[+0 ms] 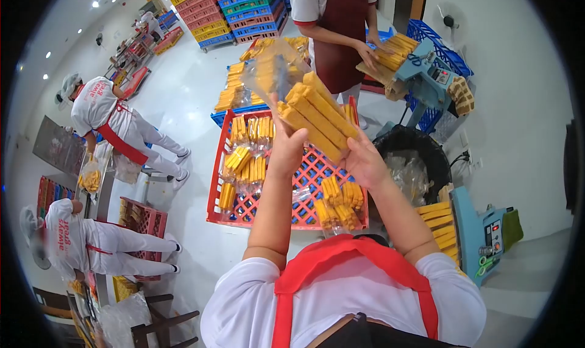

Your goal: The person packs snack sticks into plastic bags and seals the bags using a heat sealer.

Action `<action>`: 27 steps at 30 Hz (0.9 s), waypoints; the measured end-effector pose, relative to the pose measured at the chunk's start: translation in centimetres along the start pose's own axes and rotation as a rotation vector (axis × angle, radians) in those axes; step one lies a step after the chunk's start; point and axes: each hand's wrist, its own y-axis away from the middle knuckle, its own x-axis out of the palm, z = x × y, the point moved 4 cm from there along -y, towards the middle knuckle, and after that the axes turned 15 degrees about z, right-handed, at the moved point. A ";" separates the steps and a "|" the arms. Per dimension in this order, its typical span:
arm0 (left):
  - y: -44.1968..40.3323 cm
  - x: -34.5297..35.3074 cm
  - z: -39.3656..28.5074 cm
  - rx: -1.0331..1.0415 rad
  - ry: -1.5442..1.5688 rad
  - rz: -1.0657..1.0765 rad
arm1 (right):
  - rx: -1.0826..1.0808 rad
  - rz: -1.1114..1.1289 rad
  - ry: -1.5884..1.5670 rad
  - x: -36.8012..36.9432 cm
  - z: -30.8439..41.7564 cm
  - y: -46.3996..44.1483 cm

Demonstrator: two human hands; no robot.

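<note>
Between my hands is a clear plastic bag of long yellow sticks (pixel 320 118), perhaps breadsticks, tilted above a red crate. The bag's loose plastic end (pixel 268 68) flares out at the upper left. My left hand (pixel 287 142) grips the bag's left side, its fingers partly hidden behind the plastic. At the lower right end, my right hand (pixel 365 159) is closed around the bag. Below, the red crate (pixel 212 196) holds several bagged bundles of yellow sticks (pixel 239 159), with more bundles (pixel 338 202) in its near right corner.
A co-worker (pixel 341 37) handles sticks by a blue-grey sealing machine (pixel 423 68). Another such machine (pixel 472 232) stands at right, near a black-lined bin (pixel 442 147). Stacked crates (pixel 244 10) stand behind. Two people (pixel 116 116) work at left beside a maroon crate (pixel 159 226).
</note>
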 end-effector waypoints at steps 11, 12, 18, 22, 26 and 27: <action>2.8 5.3 -0.2 0.116 -0.739 0.245 | -0.129 0.161 -0.402 -2.2 -2.1 0.1; 2.8 5.4 -0.3 0.111 -0.736 0.247 | -0.123 0.192 -0.358 -1.9 -2.0 0.1; 2.7 4.4 0.0 0.035 -0.547 0.191 | -0.068 0.163 -0.108 -0.9 0.2 0.7; 2.8 4.6 0.4 -0.022 -0.523 0.222 | -0.066 0.177 -0.218 -1.9 0.1 1.4; 2.9 5.8 0.1 0.004 -0.526 0.381 | -0.137 0.038 -0.261 -2.1 1.6 2.2; 3.0 5.9 -0.3 0.021 -0.433 0.348 | -0.158 0.061 -0.214 -2.4 1.6 2.1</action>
